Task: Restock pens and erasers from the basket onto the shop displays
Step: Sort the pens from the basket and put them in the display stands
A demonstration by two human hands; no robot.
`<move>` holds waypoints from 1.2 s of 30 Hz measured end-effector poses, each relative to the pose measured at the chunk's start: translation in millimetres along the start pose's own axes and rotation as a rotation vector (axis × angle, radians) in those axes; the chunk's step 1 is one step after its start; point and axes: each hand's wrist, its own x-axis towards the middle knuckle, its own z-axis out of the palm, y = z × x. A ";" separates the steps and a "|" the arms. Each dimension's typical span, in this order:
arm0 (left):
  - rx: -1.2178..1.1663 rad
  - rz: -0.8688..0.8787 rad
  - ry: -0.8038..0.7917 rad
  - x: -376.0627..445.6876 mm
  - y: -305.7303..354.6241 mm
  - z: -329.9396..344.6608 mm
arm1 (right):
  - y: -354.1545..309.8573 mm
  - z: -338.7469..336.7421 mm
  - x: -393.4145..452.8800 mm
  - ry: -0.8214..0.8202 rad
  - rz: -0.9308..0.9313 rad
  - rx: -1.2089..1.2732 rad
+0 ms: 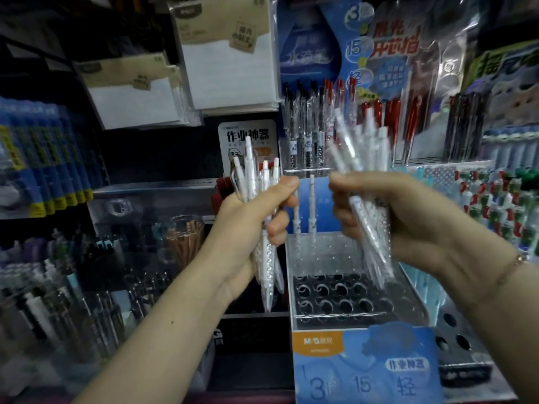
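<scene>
Stationery shelves | left hand (256, 211), right hand (388, 217) each clamp white pen bundles (252, 173) | next: slot into clear holed pen rack (335, 293)

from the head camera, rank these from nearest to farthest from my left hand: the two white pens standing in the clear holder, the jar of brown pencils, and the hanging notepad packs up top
From the left hand:
1. Two standing white pens, just right of the hand.
2. Jar of brown pencils, lower left on the shelf.
3. Hanging notepad packs, high above on the wall.
</scene>
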 end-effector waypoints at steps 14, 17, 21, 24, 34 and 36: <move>0.164 0.057 0.086 -5.8 5.3 -0.2 | 23.4 19.5 0.1 0.153 -0.134 -0.413; 0.061 0.169 0.146 -2.4 7.6 -3.9 | 18.7 14.3 1.1 0.317 -0.229 -0.302; 0.356 0.385 0.245 0.9 6.3 -10.3 | 11.1 2.2 0.7 0.427 -0.264 -0.253; 0.488 0.420 0.234 6.1 4.7 -6.6 | 7.5 -1.4 3.4 0.446 -0.260 -0.254; 0.651 0.493 0.168 25.4 14.5 -11.2 | 9.1 1.8 15.6 0.447 -0.219 -0.299; 0.662 0.490 0.141 26.3 11.2 -13.4 | 11.6 1.0 17.3 0.451 -0.214 -0.266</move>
